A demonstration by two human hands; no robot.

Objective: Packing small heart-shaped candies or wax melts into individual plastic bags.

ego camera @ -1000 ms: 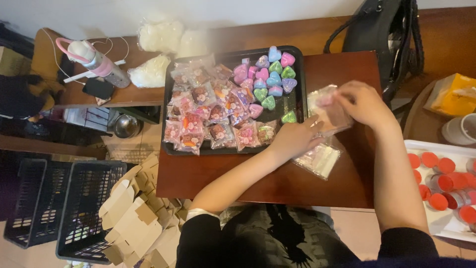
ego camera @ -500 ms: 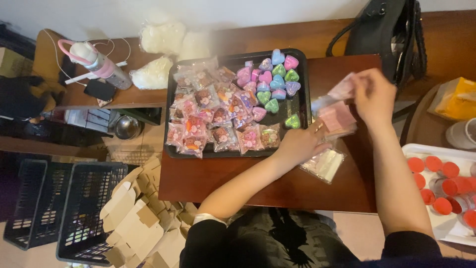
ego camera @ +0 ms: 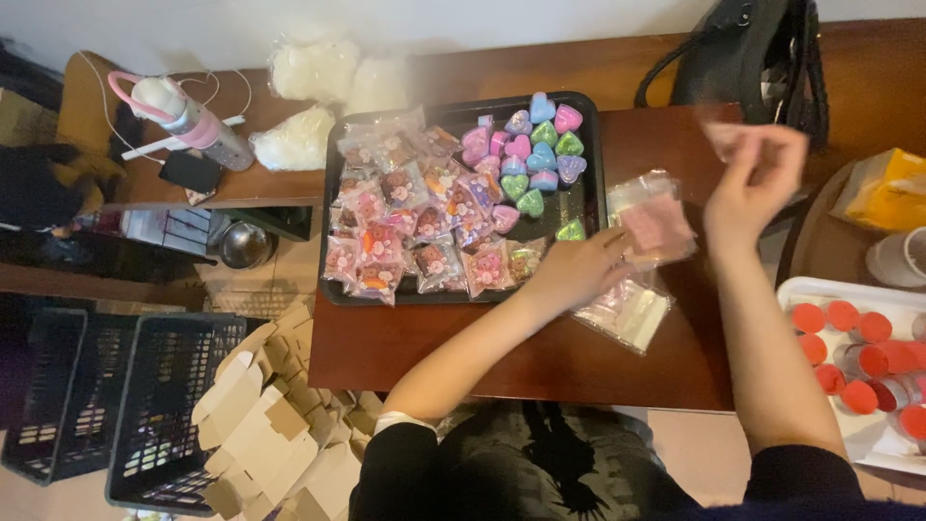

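Note:
My left hand [ego camera: 579,265] rests at the black tray's [ego camera: 333,198] right edge and pinches a clear packet with a pink piece inside [ego camera: 656,224]. Raised above the brown table [ego camera: 482,362], my right hand [ego camera: 757,169] has its fingers pinched on a small pale strip [ego camera: 721,135], which is blurred. A stack of empty clear bags [ego camera: 627,314] lies under the packet. On the tray, several coloured heart-shaped pieces [ego camera: 535,154] sit beside several bagged ones [ego camera: 415,227].
A black handbag [ego camera: 743,58] stands at the table's back right. To the right are a white tray of red-capped jars [ego camera: 868,357] and a yellow bag [ego camera: 892,188]. Left: a pink bottle [ego camera: 183,121], a phone [ego camera: 191,171], black baskets [ego camera: 96,405], and flat cardboard boxes [ego camera: 270,425].
My right hand has pulled up and away to the right from the packet. My left hand keeps the packet near the tray's right edge.

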